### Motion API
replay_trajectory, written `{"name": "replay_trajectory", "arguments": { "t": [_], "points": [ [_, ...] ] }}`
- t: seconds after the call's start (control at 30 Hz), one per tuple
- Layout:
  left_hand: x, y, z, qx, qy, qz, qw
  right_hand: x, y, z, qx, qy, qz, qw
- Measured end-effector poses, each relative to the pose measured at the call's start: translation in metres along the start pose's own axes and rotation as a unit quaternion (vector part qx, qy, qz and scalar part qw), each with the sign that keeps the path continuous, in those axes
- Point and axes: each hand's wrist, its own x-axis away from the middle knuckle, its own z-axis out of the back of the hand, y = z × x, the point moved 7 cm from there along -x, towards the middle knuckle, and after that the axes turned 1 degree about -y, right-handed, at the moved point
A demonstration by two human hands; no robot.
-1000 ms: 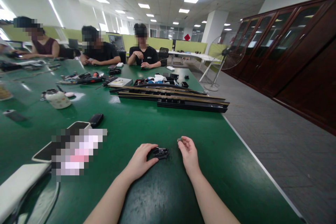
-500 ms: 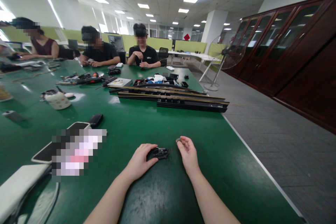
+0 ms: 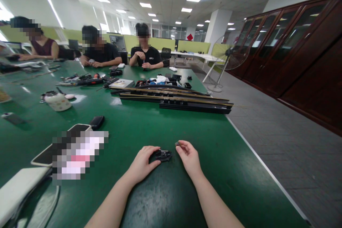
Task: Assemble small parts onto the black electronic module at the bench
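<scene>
A small black mechanical part (image 3: 164, 155) lies on the green table (image 3: 149, 124). My left hand (image 3: 143, 163) grips its left end between thumb and fingers. Just to the right, my right hand (image 3: 189, 156) pinches a small grey piece (image 3: 177, 144) between thumb and index finger, slightly above and apart from the black part. The piece's details are too small to make out.
Long black rails (image 3: 196, 107) with thin brass-coloured rods cross the table ahead. To the left are a phone (image 3: 62, 144), a black case (image 3: 97, 122), a white box (image 3: 22, 188) with cables and a patterned jar (image 3: 58, 102). Three people sit across the table.
My right hand has moved slightly left with the small grey piece, closer to the black part. My left hand has stayed in place.
</scene>
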Motion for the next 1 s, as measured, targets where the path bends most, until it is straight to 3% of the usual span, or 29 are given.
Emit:
{"name": "replay_trajectory", "arguments": {
  "t": [0.43, 0.7, 1.0],
  "points": [
    [0.000, -0.002, -0.002, 0.007, 0.001, -0.003, 1.000, 0.012, -0.030, -0.018, 0.143, -0.105, 0.129, 0.976],
    [0.000, -0.005, -0.004, 0.020, 0.002, -0.004, 1.000, 0.021, -0.033, -0.037, 0.248, -0.175, 0.152, 0.941],
    [0.000, -0.006, -0.006, 0.011, 0.005, -0.011, 1.000, 0.022, -0.032, -0.041, 0.287, -0.184, 0.162, 0.926]
  ]
}}
